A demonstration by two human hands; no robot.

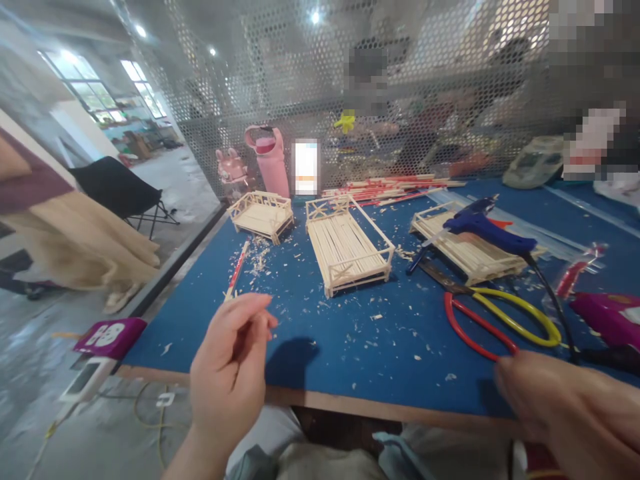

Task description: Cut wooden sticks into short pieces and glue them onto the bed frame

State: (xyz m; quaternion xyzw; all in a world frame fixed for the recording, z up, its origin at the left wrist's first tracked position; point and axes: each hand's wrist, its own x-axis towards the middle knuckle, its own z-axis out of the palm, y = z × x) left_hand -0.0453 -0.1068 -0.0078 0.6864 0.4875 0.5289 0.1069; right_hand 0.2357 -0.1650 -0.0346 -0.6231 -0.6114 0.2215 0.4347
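- Small bed-like frames of pale wooden sticks [263, 217] [347, 243] [467, 257]: three were counted.
- Bare hands [230, 367] [565, 400]: two were in view.
- Scissors with red and yellow handles [459, 289]: one pair was recorded.
- Blue glue gun with black cord [493, 231]: one was listed.
- Tall pink bottle [273, 167]: one stood.
- Black fabric folding chair [115, 187]: one was noted.
- Thin red-and-pale sticks [390, 189]: many overlapped, uncountable.
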